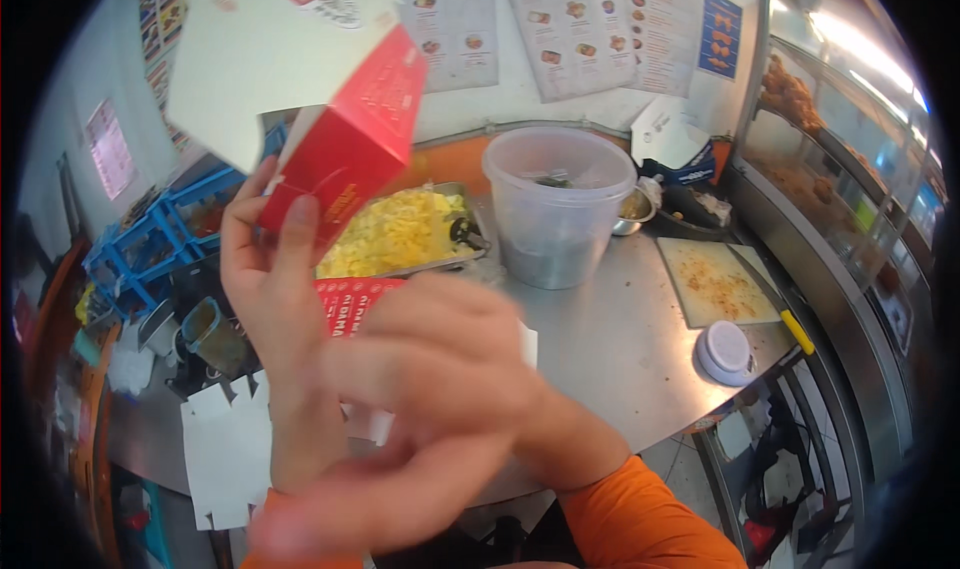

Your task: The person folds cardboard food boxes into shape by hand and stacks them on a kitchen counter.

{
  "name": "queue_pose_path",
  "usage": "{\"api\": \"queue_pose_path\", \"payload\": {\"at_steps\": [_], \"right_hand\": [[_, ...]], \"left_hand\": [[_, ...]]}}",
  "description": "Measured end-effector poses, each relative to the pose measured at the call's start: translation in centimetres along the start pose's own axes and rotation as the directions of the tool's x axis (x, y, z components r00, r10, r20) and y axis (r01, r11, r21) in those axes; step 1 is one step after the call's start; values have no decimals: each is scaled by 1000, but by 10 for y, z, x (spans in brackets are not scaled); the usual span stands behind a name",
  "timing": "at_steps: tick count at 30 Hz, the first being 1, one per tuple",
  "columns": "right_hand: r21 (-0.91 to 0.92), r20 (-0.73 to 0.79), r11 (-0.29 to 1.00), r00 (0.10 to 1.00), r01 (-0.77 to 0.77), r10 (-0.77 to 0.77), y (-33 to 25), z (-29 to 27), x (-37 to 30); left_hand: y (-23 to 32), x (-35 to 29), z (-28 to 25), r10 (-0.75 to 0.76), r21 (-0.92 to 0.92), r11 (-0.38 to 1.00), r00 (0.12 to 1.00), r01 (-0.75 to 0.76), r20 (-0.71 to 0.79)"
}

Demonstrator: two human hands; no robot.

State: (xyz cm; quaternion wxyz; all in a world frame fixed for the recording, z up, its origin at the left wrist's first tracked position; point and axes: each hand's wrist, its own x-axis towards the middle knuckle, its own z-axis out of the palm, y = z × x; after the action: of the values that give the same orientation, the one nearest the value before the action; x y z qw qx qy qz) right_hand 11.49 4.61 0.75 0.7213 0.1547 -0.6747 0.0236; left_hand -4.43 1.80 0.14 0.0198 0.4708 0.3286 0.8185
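My left hand (pixel 270 239) is raised at the upper left, thumb and fingers gripping a red and white cardboard food box (pixel 365 119). The box is tilted, partly folded, with its broad white flap spread outward. In front of the table my right hand (pixel 430 379) is close to the camera and blurred by motion. Its thumb stands apart from the bent fingers, and nothing shows in it. Behind that hand lies a flat red printed cardboard piece (pixel 345 299), partly covered. Flat white box blanks (pixel 225 454) with notched edges hang over the table's front left edge.
A metal tray of chopped yellow food (pixel 405 234) stands behind the hands, beside a tall clear plastic tub (pixel 555 209). To the right are a cutting board (pixel 720 279), a yellow-handled knife (pixel 785 314) and a lidded container (pixel 725 354). A glass food display (pixel 830 119) borders the right.
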Motion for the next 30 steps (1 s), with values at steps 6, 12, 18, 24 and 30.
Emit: {"api": "queue_pose_path", "payload": {"at_steps": [6,12,18,24,30], "right_hand": [[61,-68,994,994,89,-84,-10,17,-5],[80,-116,981,979,178,-168,-20,27,-4],[231,-137,967,988,106,-76,-39,34,-1],[343,198,935,980,-89,20,-39,18,-1],[19,-381,901,837,433,-394,-9,62,8]], "left_hand": [[10,-3,4,18,26,1000,997,-16,-78],[15,-7,12,34,20,999,994,-32,-101],[19,-7,7,55,27,998,994,-53,-98],[11,-9,7,100,36,994,994,-99,-43],[15,-8,3,107,-43,993,993,-110,-55]]}}
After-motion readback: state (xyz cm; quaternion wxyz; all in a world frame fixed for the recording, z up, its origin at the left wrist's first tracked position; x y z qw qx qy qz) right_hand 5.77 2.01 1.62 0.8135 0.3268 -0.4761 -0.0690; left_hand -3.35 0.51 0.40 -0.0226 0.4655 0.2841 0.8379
